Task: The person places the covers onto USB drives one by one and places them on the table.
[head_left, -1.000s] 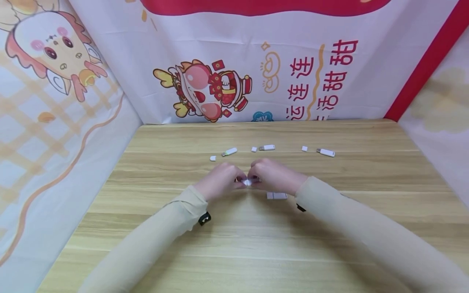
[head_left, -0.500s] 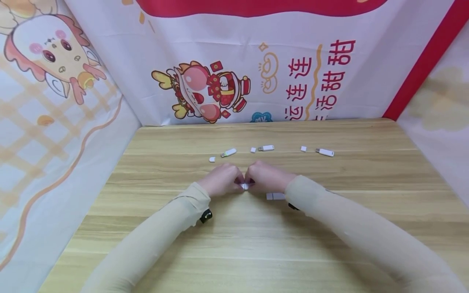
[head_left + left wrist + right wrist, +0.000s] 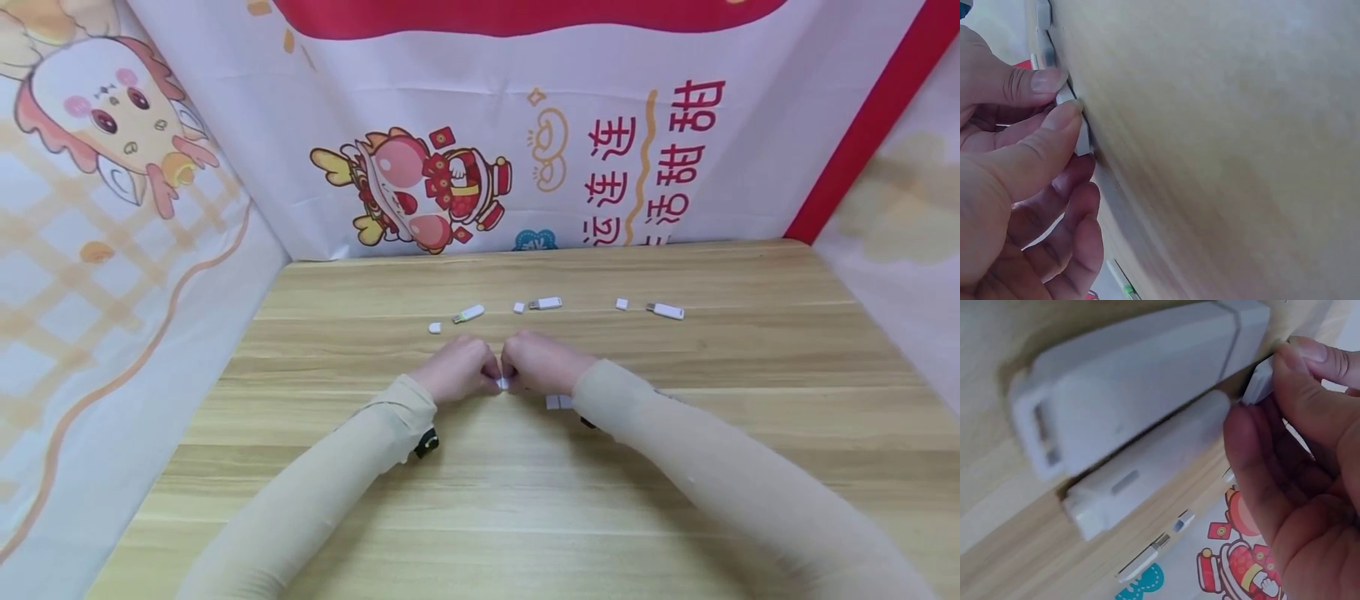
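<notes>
Fingers of both hands meet at a small white stick (image 3: 503,384) low over the wooden table. My left hand (image 3: 459,369) pinches its left end, my right hand (image 3: 542,364) its other end. The left wrist view shows the thumbs of the left hand (image 3: 1029,181) and the other hand side by side along the white stick (image 3: 1083,134). In the right wrist view, my right hand (image 3: 1310,437) pinches a white piece (image 3: 1260,382). Beside it lie a white USB stick with a seam near one end (image 3: 1141,375) and a second white stick (image 3: 1154,465).
Farther back lie three uncapped USB sticks (image 3: 468,314), (image 3: 545,303), (image 3: 666,311), each with a small white cap (image 3: 435,328), (image 3: 519,308), (image 3: 622,304) to its left. A seamed white stick (image 3: 558,402) is partly covered by the right sleeve. Printed cloth stands behind the table (image 3: 480,500).
The right hand has moved left, closer to the left hand, and its sleeve covers more of the seamed stick. Less of the pinched stick shows between the fingers.
</notes>
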{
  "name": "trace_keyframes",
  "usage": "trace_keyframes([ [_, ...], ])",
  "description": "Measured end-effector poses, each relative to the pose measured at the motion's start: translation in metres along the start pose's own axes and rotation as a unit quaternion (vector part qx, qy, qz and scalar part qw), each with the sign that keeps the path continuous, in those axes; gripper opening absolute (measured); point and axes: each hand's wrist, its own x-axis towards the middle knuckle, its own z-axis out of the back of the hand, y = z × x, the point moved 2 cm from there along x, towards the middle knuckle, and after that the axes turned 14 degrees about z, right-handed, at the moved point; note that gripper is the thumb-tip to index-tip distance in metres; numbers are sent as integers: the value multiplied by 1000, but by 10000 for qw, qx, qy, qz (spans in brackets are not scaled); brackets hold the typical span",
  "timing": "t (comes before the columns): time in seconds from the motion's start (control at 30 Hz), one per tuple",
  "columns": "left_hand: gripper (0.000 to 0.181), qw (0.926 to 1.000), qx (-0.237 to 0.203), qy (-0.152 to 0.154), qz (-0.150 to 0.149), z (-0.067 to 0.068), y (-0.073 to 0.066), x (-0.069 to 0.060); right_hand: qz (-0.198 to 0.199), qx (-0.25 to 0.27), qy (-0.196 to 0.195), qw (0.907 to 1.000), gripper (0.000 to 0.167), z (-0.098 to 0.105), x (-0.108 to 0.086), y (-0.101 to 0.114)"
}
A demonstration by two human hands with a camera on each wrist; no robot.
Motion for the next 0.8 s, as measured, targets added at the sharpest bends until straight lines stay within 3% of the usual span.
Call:
trace_keyframes([
  [0.3,9,9992,-73,-155,348,-4,-4,-1,-119,-381,-149,9991,12,-3,3,6],
  [0.5,10,9982,-216,-113,545,-7,-5,0,-336,-243,-141,9990,13,-5,3,3],
  [0.8,9,9984,-172,-185,508,-5,-6,-2,-496,-370,-24,9981,13,-4,4,5],
])
